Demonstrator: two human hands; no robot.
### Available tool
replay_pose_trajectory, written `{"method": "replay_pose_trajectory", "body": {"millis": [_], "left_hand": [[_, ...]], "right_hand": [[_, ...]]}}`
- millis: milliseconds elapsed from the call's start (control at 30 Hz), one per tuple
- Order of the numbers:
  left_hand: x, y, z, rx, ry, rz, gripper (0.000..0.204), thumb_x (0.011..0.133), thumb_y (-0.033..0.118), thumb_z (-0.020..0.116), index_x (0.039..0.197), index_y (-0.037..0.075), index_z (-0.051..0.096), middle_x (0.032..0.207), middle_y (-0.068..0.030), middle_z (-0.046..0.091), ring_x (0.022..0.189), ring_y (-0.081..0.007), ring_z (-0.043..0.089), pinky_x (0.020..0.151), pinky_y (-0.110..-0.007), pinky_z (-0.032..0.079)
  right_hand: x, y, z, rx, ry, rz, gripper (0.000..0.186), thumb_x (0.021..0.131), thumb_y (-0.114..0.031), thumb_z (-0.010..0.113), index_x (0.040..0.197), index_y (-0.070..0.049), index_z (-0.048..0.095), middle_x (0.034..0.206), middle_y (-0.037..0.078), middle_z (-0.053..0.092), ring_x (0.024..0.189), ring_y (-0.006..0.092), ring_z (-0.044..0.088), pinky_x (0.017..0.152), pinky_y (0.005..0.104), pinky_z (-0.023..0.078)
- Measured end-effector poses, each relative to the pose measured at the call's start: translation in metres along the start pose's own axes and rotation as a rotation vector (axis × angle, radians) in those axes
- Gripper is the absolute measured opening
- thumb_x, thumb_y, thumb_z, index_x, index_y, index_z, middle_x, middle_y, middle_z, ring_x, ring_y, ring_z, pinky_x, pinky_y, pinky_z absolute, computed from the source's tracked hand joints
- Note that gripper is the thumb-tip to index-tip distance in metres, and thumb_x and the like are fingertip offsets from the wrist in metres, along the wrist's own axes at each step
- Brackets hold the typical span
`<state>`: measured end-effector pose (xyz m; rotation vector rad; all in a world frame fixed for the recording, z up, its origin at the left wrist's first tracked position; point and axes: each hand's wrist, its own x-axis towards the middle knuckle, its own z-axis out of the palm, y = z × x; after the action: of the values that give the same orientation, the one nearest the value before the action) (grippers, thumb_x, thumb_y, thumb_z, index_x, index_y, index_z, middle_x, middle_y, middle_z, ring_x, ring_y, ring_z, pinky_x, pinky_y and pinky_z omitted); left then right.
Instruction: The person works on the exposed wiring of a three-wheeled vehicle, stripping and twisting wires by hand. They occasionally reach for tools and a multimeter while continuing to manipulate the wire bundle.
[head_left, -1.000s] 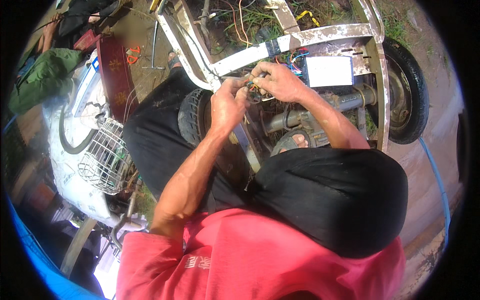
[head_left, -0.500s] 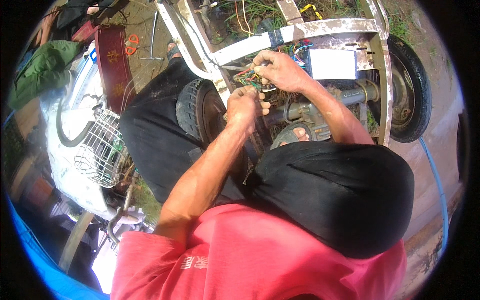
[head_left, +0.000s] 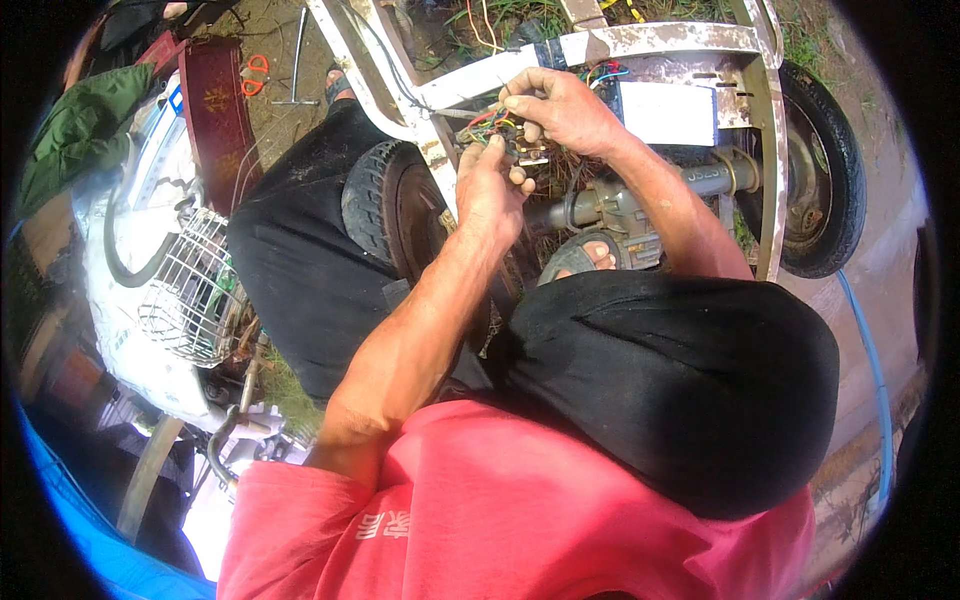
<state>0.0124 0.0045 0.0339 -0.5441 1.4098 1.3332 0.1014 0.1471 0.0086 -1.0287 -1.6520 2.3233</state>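
Observation:
Thin coloured wires, red, green and yellow among them, run in a bundle beside the white-painted metal frame. My left hand is closed on the lower side of the bundle, thumb pointing up along it. From the right my right hand comes in with thumb and forefinger pinched on the upper wires. A small brass-coloured metal end shows by my left fingertips. Exactly which strands each hand grips is partly hidden by the fingers.
A tyre stands by my left knee, another wheel at the right. A grey axle lies below my right forearm. Orange-handled scissors, a metal T-handle wrench and a wire basket are at the left.
My left thumb has straightened upward along the wires, and both hands have shifted slightly. The view has tilted a little. Both hands stay at the wire bundle.

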Motion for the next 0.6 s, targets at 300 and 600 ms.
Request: {"method": "replay_pose_trajectory", "body": {"millis": [300, 600], "left_hand": [[-0.007, 0.003, 0.004, -0.049, -0.002, 0.047, 0.012, 0.105, 0.02, 0.061, 0.102, 0.014, 0.051, 0.083, 0.0, 0.053, 0.062, -0.0121, 0.05, 0.056, -0.031, 0.044], [-0.007, 0.009, 0.002, -0.052, -0.036, 0.044, 0.018, 0.102, 0.02, 0.067, 0.1, 0.013, 0.051, 0.082, -0.0017, 0.058, 0.06, -0.0129, 0.055, 0.052, -0.031, 0.047]], "right_hand": [[-0.007, 0.004, -0.008, 0.069, -0.041, -0.084, 0.03, 0.094, -0.009, 0.066, 0.122, 0.0, 0.067, 0.095, 0.001, 0.07, 0.067, 0.0052, 0.06, 0.06, 0.0209, 0.049], [-0.012, -0.007, 0.001, 0.058, -0.005, -0.01, 0.028, 0.095, -0.012, 0.071, 0.12, 0.001, 0.067, 0.08, 0.001, 0.068, 0.067, 0.0054, 0.061, 0.061, 0.0226, 0.05]]}}
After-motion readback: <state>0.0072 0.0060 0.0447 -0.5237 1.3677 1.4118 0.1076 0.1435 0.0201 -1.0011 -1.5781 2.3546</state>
